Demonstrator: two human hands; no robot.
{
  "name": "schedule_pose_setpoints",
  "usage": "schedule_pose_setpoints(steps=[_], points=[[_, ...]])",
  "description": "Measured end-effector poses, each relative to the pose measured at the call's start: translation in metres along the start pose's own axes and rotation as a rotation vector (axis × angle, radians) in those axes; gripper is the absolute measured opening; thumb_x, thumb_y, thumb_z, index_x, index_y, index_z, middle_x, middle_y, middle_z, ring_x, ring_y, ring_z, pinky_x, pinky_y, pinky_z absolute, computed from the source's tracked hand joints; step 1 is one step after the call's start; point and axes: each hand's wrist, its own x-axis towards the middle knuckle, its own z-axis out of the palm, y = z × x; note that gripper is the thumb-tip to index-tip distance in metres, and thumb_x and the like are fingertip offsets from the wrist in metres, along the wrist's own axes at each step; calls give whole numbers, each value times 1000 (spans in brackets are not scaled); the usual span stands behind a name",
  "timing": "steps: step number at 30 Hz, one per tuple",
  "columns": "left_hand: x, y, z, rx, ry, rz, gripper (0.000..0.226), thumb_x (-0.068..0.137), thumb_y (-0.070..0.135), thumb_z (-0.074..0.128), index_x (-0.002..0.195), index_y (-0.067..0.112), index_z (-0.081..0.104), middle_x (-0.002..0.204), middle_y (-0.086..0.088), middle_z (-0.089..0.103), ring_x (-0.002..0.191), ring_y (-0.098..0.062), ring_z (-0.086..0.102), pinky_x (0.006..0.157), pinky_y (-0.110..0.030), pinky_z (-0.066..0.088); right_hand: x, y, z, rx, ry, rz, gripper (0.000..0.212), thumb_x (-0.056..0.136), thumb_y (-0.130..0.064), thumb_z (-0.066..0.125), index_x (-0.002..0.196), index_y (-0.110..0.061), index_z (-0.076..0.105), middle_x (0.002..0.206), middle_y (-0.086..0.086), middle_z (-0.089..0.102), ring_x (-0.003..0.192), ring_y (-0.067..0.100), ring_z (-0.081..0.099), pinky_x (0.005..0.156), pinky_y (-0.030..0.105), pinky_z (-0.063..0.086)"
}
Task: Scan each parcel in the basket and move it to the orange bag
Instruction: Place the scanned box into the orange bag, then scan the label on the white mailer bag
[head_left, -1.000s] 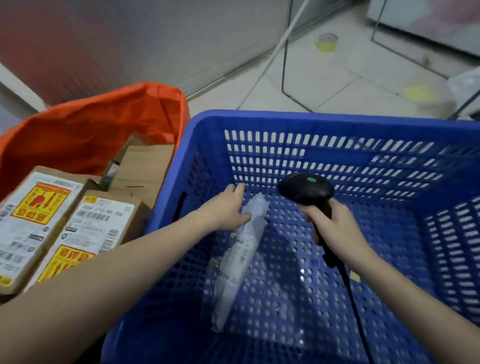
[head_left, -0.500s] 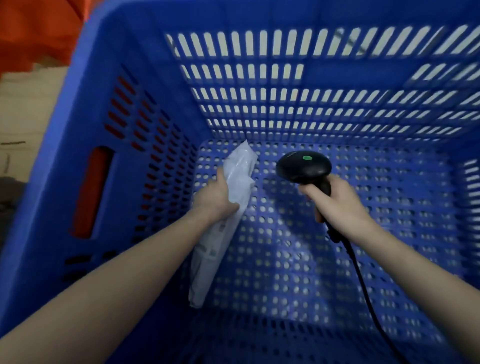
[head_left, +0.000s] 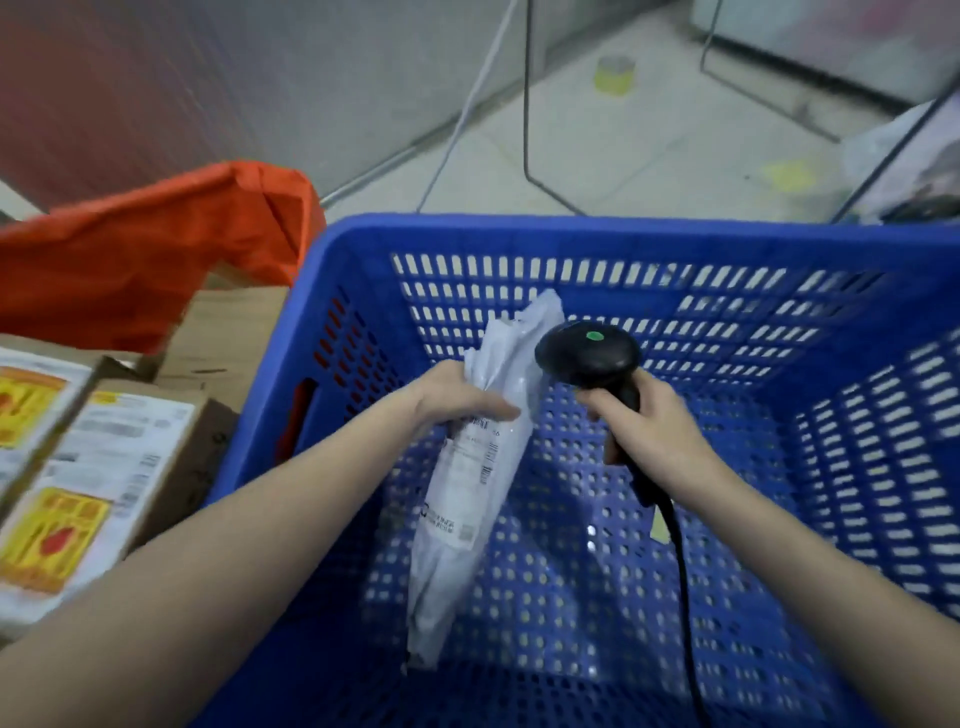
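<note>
Head view: left hand (head_left: 457, 400) has lifted grasped parcel (head_left: 478, 467) off basket (head_left: 571, 234) floor; right hand (head_left: 654, 431) clenches scanner (head_left: 587, 353), scan imminent.

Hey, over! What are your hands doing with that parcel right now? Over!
Left hand gripping white parcel above blue basket. Right hand holding scanner beside it. Orange bag to the left, nothing blocking.

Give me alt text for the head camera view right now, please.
The left hand holds a white plastic mailer parcel upright over a blue basket, while the right hand aims a black barcode scanner at it. To the left, an orange bag holds labelled cardboard boxes.
</note>
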Motion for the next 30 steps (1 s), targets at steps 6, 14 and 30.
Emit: schedule_pose_setpoints(steps=[6, 14, 30], points=[[-94, 50, -9, -270, 105, 218, 60, 56, 27, 90, 109, 14, 66, 95, -3, 75, 83, -19, 71, 63, -30, 54, -53, -70, -25, 201, 64, -64, 12, 87, -29, 66, 87, -21, 58, 82, 5, 66, 55, 14, 64, 51, 28, 48], [-177, 84, 0, -678, -40, 335, 58, 78, 48, 64, 125, 13, 61, 112, -9, 72, 103, -24, 69, 87, -41, 54, -114, -104, -43, 294, 49, -145, 29, 73, -16, 81, 96, -20, 63, 75, -10, 72, 67, 0, 67, 55, 17, 51], [-157, 88, 23, -456, -52, 473, 27, 91, 10, 61, 118, 9, 64, 111, -3, 72, 103, -20, 69, 92, -39, 52, -99, -87, -71, 386, 248, -136, 13, 81, -1, 68, 79, -13, 61, 64, -6, 66, 60, 8, 63, 53, 22, 50]])
